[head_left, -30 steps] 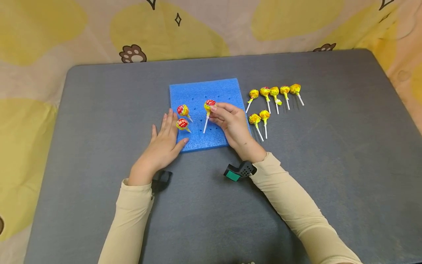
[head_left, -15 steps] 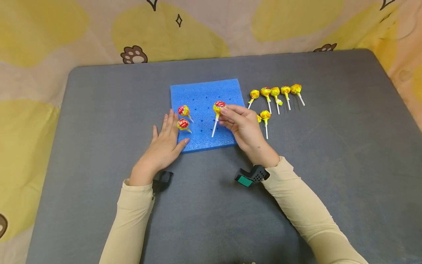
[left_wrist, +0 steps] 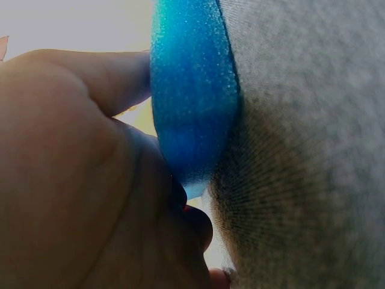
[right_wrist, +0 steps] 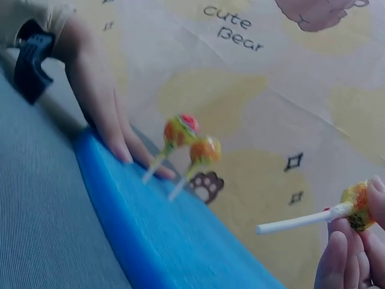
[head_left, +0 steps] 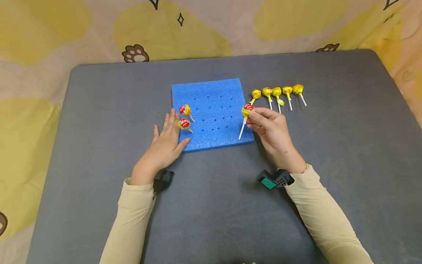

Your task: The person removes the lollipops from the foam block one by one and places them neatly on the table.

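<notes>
A blue foam board (head_left: 211, 90) with rows of small holes lies on the table. Two yellow-and-red wrapped lollipops stand in its left side, one lollipop (head_left: 185, 110) behind the other lollipop (head_left: 184, 124). My left hand (head_left: 162, 146) rests on the board's left edge, fingers straight and thumb spread over the front corner. Over the board's right side, my right hand (head_left: 275, 134) pinches a third lollipop (right_wrist: 355, 205) by its wrapped head between thumb and fingers. Its white stick (right_wrist: 295, 223) points down and towards me, with the tip apart from the foam.
To the right of the board, several lollipops (head_left: 277, 91) lie in a row on the grey table (head_left: 211, 212), sticks towards me. My right hand covers the spot in front of that row. A patterned cloth (head_left: 204, 29) hangs behind the table.
My right hand has carried its lollipop rightward, from mid-board to the board's right edge, and now covers the two nearer loose lollipops. My left hand has stayed on the board's edge.
</notes>
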A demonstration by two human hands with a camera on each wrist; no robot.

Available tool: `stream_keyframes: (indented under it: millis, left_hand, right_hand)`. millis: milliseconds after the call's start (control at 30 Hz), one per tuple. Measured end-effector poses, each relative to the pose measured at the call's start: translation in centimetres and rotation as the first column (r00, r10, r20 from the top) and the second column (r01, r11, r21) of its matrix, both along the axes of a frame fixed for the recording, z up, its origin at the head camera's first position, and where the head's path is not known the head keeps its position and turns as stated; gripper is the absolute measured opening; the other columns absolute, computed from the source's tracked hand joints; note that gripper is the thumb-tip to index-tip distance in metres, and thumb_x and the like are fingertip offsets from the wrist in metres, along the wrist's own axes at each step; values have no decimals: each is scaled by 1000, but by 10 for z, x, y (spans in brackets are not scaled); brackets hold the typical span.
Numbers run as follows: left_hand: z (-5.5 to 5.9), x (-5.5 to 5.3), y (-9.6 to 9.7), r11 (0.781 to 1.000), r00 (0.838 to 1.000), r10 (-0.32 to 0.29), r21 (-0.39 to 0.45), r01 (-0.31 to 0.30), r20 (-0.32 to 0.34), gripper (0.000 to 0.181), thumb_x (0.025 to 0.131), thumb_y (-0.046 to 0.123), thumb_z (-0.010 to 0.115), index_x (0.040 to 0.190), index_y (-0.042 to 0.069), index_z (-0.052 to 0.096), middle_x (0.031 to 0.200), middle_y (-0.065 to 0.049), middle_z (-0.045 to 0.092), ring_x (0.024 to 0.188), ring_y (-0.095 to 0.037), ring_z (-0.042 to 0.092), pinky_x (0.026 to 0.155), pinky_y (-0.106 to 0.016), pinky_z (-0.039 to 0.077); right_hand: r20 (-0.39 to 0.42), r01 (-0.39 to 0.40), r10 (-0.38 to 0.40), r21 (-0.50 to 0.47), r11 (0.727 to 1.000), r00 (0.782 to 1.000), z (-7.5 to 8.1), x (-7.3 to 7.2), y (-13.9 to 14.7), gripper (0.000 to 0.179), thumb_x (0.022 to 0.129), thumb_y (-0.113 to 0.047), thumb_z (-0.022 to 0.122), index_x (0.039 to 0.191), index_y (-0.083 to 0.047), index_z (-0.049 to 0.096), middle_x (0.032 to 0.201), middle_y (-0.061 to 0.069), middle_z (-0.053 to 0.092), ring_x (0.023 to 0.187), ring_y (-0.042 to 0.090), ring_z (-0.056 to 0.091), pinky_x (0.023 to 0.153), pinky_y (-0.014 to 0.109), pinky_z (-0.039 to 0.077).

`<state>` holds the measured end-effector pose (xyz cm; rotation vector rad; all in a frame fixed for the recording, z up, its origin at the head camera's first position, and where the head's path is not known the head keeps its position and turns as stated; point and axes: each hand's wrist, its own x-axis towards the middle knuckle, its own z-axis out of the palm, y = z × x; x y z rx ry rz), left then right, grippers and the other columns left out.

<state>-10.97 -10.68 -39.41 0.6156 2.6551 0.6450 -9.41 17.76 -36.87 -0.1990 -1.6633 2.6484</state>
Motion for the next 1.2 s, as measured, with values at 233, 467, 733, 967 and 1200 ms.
stream_keyframes:
  millis: [233,467,733,967,1200]
  left_hand:
    - [0,-1,0,1000,1000,-1,-1,1,13,77,101,42,35,148,4,-13,153,-8,-25,140,-25,-21,106,-60,-11]
    - [0,-1,0,1000,1000,-5,-3,5,11,78,101,41,36,148,3,-12,153,-9,-25,140,-26,-21,106,-60,-11]
    - [0,-1,0,1000,1000,-4,-3,4,16,77,101,39,36,148,3,-13,153,-9,-25,140,-26,-21,106,-60,-11]
    - [0,0,0,1000,1000,-1,4,1,13,77,101,38,37,148,2,-12,153,-10,-24,140,-28,-20,106,-60,-11]
    - [1,-1,1,1000,1000,-4,2,4,13,77,101,39,36,148,2,-12,153,-10,-24,140,-27,-20,106,-61,-11]
  right_hand:
    - [-11,4,-4,5,1000,1000,-4,1,25,23,88,8,57,79,-6,72,73,4,69,65,12,64,64,22,52]
    - [-2,-8,8,29,1000,1000,-1,-2,47,12,86,1,66,79,-5,73,72,4,69,62,12,64,62,23,52]
    - [26,-7,7,2,1000,1000,-3,-6,79,17,88,5,60,78,-1,72,71,7,70,59,14,66,60,23,53]
    - [113,-2,4,-18,1000,994,-13,-10,95,16,87,3,62,76,0,73,71,7,70,60,14,66,60,24,54]
    - [159,1,-21,122,993,987,-19,-12,100,14,85,2,66,75,-4,74,71,4,70,60,12,67,57,22,53]
